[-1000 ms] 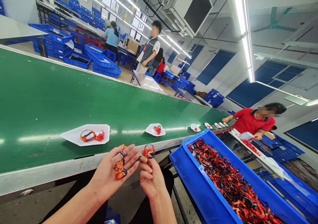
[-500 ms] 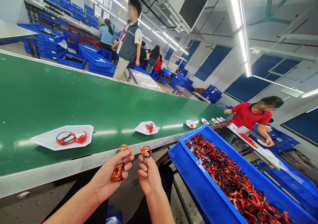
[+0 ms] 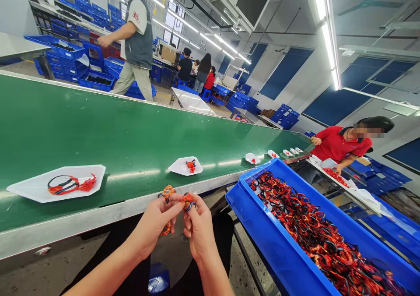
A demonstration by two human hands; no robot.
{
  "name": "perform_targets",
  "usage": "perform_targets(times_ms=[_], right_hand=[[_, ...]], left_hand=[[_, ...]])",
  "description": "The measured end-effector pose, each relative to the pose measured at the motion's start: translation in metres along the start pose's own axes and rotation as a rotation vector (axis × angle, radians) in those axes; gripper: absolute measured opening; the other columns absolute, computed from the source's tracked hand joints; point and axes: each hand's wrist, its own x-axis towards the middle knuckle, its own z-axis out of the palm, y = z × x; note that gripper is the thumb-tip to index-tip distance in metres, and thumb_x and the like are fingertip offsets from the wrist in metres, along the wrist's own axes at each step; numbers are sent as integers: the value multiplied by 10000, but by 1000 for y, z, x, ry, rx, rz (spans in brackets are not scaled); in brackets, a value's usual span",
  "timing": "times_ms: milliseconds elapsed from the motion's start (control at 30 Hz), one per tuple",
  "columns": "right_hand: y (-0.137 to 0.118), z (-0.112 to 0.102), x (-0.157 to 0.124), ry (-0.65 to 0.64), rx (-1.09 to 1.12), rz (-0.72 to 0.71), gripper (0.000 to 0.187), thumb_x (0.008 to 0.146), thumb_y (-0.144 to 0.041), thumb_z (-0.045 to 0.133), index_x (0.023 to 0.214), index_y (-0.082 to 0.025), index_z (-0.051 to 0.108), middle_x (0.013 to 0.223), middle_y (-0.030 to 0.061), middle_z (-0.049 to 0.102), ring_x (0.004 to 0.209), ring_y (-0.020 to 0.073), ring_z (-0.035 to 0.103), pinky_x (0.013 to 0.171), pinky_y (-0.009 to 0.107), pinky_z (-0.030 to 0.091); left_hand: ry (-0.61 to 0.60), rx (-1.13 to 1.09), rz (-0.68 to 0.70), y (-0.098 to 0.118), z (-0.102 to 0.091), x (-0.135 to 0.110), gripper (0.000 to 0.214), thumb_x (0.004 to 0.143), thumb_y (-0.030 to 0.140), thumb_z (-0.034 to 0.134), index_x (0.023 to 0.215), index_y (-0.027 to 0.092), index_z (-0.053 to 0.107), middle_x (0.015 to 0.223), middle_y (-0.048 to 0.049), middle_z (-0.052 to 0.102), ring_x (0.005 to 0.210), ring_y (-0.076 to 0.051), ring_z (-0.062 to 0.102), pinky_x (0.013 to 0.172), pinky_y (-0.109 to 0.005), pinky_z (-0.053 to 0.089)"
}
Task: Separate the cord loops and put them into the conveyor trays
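Observation:
My left hand [image 3: 151,226] is closed around looped bundles of red, orange and black cord; one orange bundle [image 3: 168,192] pokes out above the fingers, and part of another bundle [image 3: 166,229] shows below them. Between thumb and fingertips my right hand [image 3: 201,226] pinches a red and black cord bundle [image 3: 188,201]. The left thumb tip meets that same bundle, so both hands are together just in front of the belt's metal edge. Past them on the belt, a white tray [image 3: 177,170] carries a small red cord bundle [image 3: 190,166]. Farther left, a bigger-looking white tray [image 3: 29,186] bears a looser cord loop [image 3: 70,185].
A green conveyor belt [image 3: 114,134] runs across, its metal rim [image 3: 98,217] nearest me. To my right stands a blue bin [image 3: 282,252] heaped with cord bundles [image 3: 305,221]. Several more white trays lie farther along. A person in red [image 3: 351,145] sits beyond; another person [image 3: 139,37] walks behind the belt.
My hands have come together, the left thumb now reaching the right hand's bundle. The two nearest trays have shifted left. The walking person has moved left, and the person in red has lowered one hand.

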Motion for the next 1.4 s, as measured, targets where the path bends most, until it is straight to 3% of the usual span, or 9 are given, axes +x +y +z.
perform_targets(times_ms=[400,700,833,933,1033,1133,1400], right_hand=[[0,-2,-9,-20,-11,-21,372,751,-406,653,1027,-184,539,562,-88,430,376,16,241,317,123,173],[-2,-3,-14,-62,-52,-70,271,779,-427,632,809,-174,539,533,-93,391,371,15,207,315,134,166],[-7,-5,-19,-58,-80,-97,261,799,-418,612,813,-164,557,537,-78,426,366,13,239,320,140,169],[-13,-9,-16,-50,-100,-129,249,800,-410,611,790,-166,559,582,-64,464,370,9,258,320,140,188],[-20,-15,-1,19,-147,-228,245,785,-403,625,774,-165,568,648,-49,498,381,4,284,321,141,209],[-26,-25,24,127,-168,-303,262,736,-400,659,823,-161,602,675,-40,513,386,5,300,322,146,222],[-52,-44,103,349,-130,-334,411,637,-363,676,995,-169,624,789,0,599,433,35,418,358,178,311]], left_hand=[[-13,-104,-78,-2,2,2,265,695,411,681,798,181,595,527,54,452,438,-67,364,397,-189,348],[-8,-119,-102,-1,3,2,289,691,436,679,718,161,597,534,41,439,455,-67,362,384,-179,335],[-7,-128,-114,-1,4,2,298,700,445,669,735,157,598,528,42,437,455,-69,372,382,-177,330],[2,-143,-85,1,5,1,271,720,414,658,785,155,606,653,17,489,500,-69,395,381,-176,341],[11,-176,-78,4,4,0,263,741,386,641,873,160,616,791,-2,507,547,-70,415,381,-177,348],[-10,-222,-117,6,3,-2,278,766,386,614,920,155,622,799,-4,497,557,-65,410,393,-171,346],[-26,-316,-211,7,0,-1,289,786,361,595,992,160,623,811,-12,517,570,-66,415,412,-166,348]])
